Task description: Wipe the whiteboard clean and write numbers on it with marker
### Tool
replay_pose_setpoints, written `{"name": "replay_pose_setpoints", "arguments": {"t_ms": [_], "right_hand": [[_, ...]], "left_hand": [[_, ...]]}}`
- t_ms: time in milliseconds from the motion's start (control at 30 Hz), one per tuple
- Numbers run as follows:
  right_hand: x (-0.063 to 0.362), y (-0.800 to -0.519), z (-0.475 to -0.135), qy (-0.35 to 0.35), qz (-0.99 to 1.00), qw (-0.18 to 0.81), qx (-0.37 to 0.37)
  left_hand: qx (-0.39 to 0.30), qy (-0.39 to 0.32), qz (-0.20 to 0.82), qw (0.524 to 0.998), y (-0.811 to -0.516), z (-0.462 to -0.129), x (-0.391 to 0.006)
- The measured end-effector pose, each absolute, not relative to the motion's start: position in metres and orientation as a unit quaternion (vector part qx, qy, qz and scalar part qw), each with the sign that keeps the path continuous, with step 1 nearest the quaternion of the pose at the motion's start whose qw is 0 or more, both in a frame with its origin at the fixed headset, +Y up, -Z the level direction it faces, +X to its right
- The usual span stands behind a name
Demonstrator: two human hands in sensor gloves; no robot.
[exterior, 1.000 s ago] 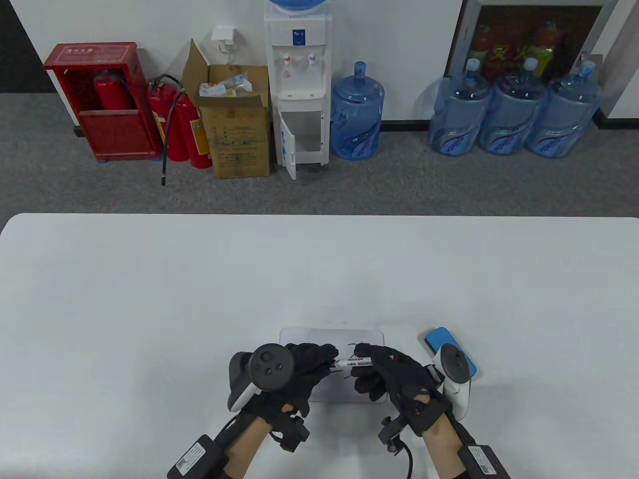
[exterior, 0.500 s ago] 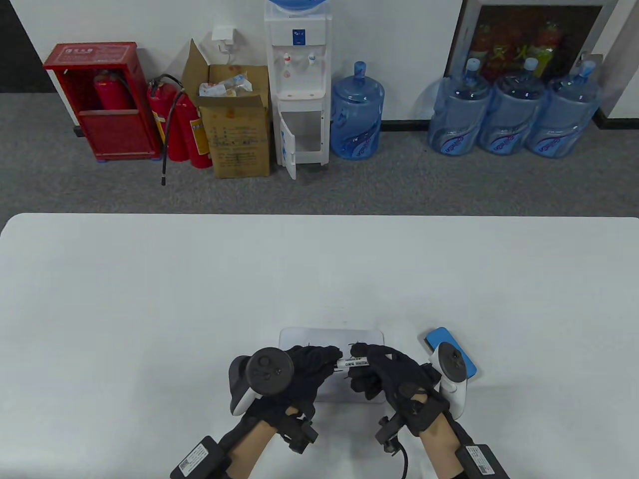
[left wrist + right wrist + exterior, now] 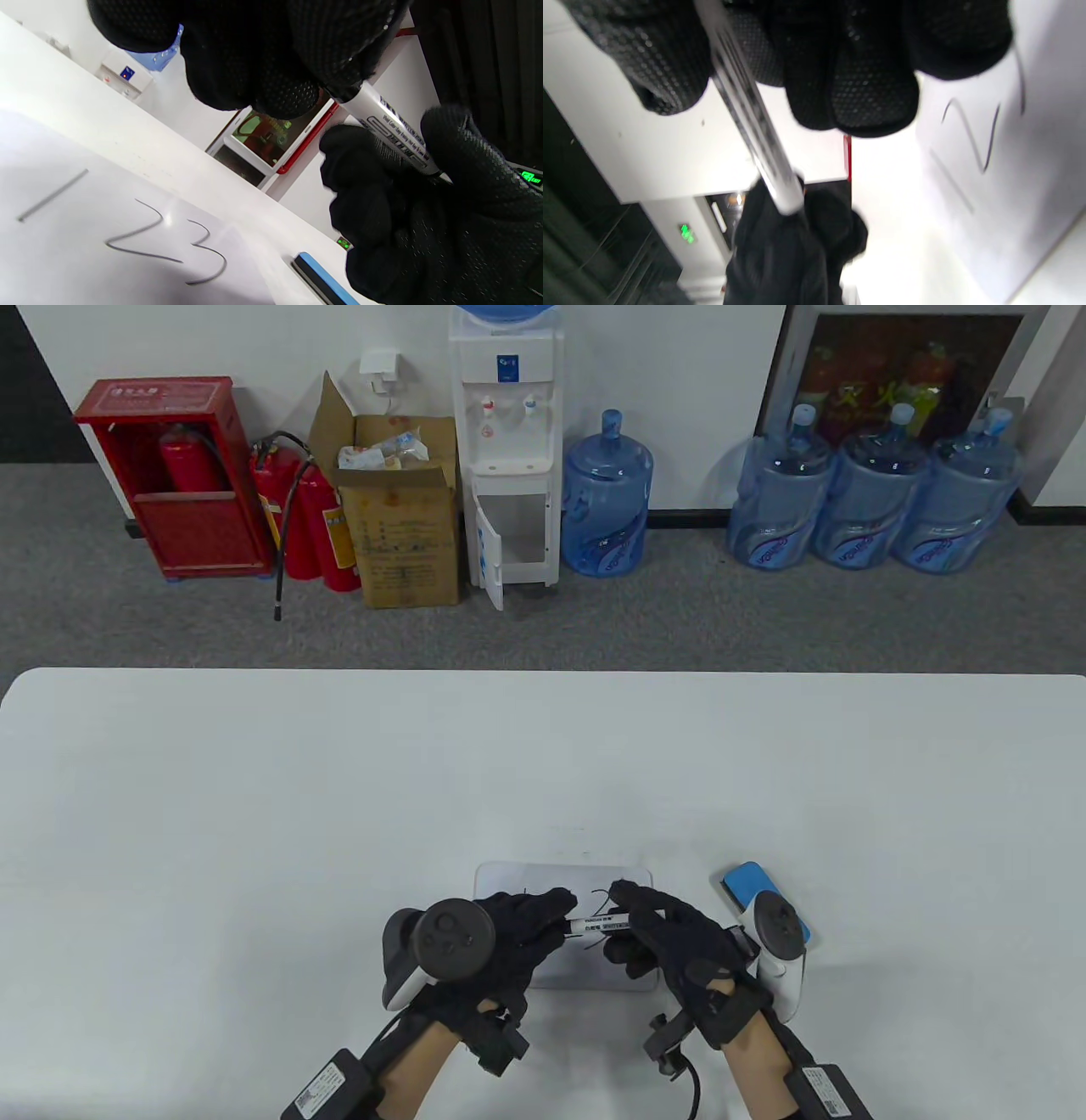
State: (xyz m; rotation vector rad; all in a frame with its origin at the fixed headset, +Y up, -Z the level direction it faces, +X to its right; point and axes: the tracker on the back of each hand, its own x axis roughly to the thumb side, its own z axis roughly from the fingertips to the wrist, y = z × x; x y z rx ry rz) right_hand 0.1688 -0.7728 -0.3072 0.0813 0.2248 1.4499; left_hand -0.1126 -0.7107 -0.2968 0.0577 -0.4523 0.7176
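A small whiteboard (image 3: 543, 875) lies near the table's front edge, with 1, 2 and 3 written on it in dark strokes (image 3: 144, 237). Just above it I hold a white marker (image 3: 598, 923) level between both hands. My left hand (image 3: 556, 909) grips its left end, which is hidden inside the fingers (image 3: 263, 55). My right hand (image 3: 626, 923) pinches the printed barrel (image 3: 390, 127) between thumb and fingers. In the right wrist view the marker (image 3: 751, 127) runs from my right fingers (image 3: 840, 63) down into my left hand (image 3: 789, 245), with the whiteboard (image 3: 1009, 190) to the right.
A blue eraser (image 3: 747, 882) lies on the white table (image 3: 254, 814) just right of the whiteboard, partly under my right hand's tracker (image 3: 776, 942); it also shows as a blue-topped eraser (image 3: 322, 279) in the left wrist view. Beyond the table's far edge stand water bottles, a dispenser and fire extinguishers.
Both hands keep hold of the marker above the board. Over the last half second they have drawn slightly apart, baring a little more of the barrel.
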Motion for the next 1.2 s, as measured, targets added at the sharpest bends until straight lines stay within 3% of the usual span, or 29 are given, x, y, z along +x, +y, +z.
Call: {"name": "replay_pose_setpoints", "arguments": {"t_ms": [200,533,767,1200], "right_hand": [[0.215,-0.771,-0.308,0.028,0.702,0.711,-0.029],[0.234,-0.773,-0.312,0.017,0.722,0.690,-0.047],[0.233,-0.775,-0.312,0.022,0.728,0.684,-0.041],[0.238,-0.775,-0.312,0.024,0.704,0.708,-0.044]], "left_hand": [[0.079,-0.144,0.251,0.954,-0.709,-0.310,-0.155],[0.080,0.015,0.051,0.995,-0.720,-0.328,-0.241],[0.035,0.056,-0.030,0.997,-0.750,-0.333,-0.255],[-0.065,0.085,-0.083,0.991,-0.756,-0.355,-0.250]]}}
